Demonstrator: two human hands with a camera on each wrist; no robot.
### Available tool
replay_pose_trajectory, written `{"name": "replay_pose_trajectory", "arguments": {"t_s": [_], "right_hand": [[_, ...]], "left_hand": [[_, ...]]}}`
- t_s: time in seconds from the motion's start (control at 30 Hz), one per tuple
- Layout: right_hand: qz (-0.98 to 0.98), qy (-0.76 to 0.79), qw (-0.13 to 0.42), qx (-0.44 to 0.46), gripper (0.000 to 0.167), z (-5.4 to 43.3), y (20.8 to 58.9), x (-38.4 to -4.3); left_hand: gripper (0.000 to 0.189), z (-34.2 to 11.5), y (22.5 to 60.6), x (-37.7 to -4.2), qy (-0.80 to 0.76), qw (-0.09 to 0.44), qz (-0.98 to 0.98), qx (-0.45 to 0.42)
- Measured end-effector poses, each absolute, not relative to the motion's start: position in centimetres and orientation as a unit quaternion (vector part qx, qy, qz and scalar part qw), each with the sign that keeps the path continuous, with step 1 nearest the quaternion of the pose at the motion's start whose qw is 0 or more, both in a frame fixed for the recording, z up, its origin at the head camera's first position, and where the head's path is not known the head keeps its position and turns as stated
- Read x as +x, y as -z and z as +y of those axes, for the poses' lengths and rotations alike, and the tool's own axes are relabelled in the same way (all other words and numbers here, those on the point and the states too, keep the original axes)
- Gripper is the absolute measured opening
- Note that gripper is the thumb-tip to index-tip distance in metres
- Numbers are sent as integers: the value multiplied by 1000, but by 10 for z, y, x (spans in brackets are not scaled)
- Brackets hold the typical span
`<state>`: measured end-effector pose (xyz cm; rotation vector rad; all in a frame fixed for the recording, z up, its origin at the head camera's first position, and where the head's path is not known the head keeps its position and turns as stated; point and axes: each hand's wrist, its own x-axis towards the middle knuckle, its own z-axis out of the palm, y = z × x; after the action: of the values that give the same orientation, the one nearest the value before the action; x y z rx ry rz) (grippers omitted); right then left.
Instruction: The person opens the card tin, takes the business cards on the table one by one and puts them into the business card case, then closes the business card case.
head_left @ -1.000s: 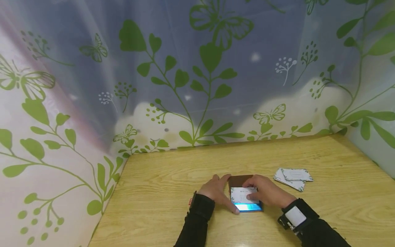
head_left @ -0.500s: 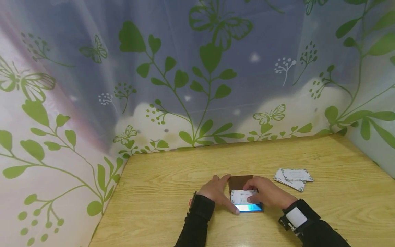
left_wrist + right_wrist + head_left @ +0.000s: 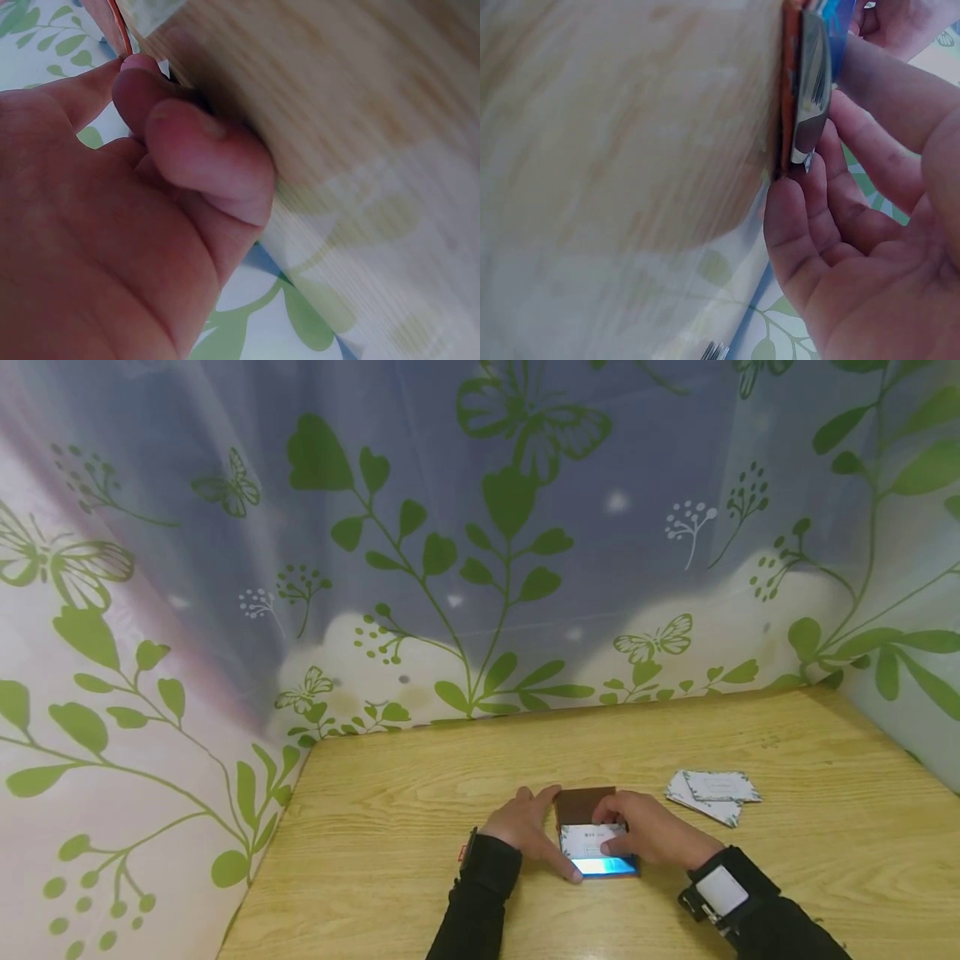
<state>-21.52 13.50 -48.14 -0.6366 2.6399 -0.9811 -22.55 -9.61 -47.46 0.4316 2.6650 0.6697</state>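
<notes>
A brown card case (image 3: pixel 586 806) lies on the wooden table, with a glossy blue-white strip along its near side. In the right wrist view the case (image 3: pixel 817 90) shows an orange-brown edge and a shiny metal side. My left hand (image 3: pixel 522 828) grips its left side, fingers at the far corner and thumb at the near one; the left wrist view shows that hand (image 3: pixel 135 210) with fingers curled. My right hand (image 3: pixel 652 831) holds a white leaf-bordered business card (image 3: pixel 581 841) by thumb and index finger, the card lying inside the case. Its other fingers touch the case's right end.
Several similar white cards (image 3: pixel 722 786) lie fanned on the table (image 3: pixel 375 827) to the right, beyond my right hand. A leaf-and-butterfly printed curtain (image 3: pixel 420 527) hangs round the back and sides of the table.
The business card has slid a short way toward me within the case, baring more of the brown at the far end. My left hand keeps its place; the right has shifted slightly nearer.
</notes>
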Motion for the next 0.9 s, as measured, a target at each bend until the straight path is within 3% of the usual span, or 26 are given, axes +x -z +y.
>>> {"name": "replay_pose_trajectory", "arguments": {"t_s": [0.53,0.9], "right_hand": [[904,329,103,-253,26,140,487,-214],[896,334,106,-273,16,141,487,-215]], "left_hand": [[128,-97,477,-226,-243,183,940,157],[128,-97,476,-225,-237,181,942,153]]}}
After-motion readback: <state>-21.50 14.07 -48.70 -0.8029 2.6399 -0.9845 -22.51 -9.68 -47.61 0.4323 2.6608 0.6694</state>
